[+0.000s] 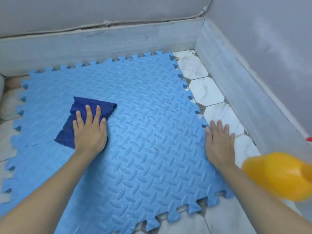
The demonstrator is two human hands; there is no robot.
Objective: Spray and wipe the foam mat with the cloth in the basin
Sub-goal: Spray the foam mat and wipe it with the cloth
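A light blue foam mat with interlocking toothed edges lies flat on the tiled floor and fills most of the view. On its left half sits a folded dark blue cloth. My left hand presses flat on the cloth with straight, spread fingers. My right hand lies flat with straight fingers across the mat's right edge and the tile beside it. A yellow spray bottle stands blurred at the right edge, close to my right forearm, and no hand holds it.
White hexagonal floor tiles run along the mat's right side. Grey skirting and walls close the corner behind and to the right. A small red object shows at the far right edge.
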